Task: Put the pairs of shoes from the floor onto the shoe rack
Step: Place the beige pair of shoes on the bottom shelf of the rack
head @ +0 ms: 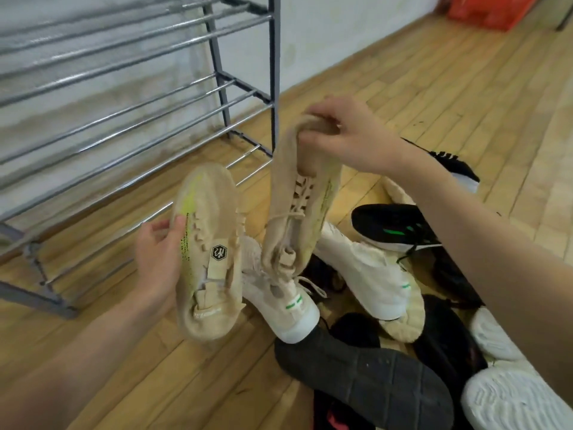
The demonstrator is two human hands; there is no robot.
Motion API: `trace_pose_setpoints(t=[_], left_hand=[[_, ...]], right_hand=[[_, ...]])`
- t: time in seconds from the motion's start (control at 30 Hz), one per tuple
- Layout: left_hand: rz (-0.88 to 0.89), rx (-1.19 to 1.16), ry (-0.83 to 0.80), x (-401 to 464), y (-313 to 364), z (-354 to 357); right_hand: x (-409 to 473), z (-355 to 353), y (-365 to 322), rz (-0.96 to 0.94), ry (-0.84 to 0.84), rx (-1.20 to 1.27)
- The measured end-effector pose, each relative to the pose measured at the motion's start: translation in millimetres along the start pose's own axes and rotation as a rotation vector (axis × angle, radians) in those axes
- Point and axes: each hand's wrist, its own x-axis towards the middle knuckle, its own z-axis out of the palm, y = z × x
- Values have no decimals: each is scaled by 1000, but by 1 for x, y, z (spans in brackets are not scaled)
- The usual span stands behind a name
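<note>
While each hand [161, 252] grips a beige shoe [207, 243], piled shoes [366, 321] crowd below.

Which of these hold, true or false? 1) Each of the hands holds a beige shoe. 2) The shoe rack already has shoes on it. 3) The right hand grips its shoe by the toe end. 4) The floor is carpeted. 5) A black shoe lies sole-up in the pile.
1) True: the left hand holds one beige shoe, and the right hand holds the other beige shoe.
2) False: the visible bars of the shoe rack hold no shoes.
3) True: that shoe hangs heel-down from the pinched toe.
4) False: it is a wooden plank floor.
5) True: the black shoe shows its grey sole.
</note>
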Motion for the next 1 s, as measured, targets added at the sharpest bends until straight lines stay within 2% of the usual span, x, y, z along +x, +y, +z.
trace_pose_setpoints(t=[0.1,0.27,0.33,0.4,0.53,0.63,0.77,0.87,0.93,1.0], left_hand=[[-26,-25,49,6,-4,-11],[-112,34,170,22,-31,-51],[-177,40,178,25,-50,-70],[-247,102,196,22,-69,-87],[-344,177,184,19,-96,-102],[-369,228,153,18,-107,-104],[-429,297,76,17,-117,-110],[-446,421,-76,10,-119,-115],[-447,485,-143,5,-117,-119],[-484,454,-163,0,-113,-122]], right_hand=[[12,19,-7,-71,110,55],[29,54,-18,-79,79,92],[36,68,-20,13,61,196],[44,92,-20,136,-27,314],[52,155,-7,237,-277,274],[43,201,7,375,-315,284],[22,238,7,562,-379,489],[0,247,-3,403,-488,275],[-16,248,-15,338,-438,117],[-32,247,-29,322,-410,-73]])
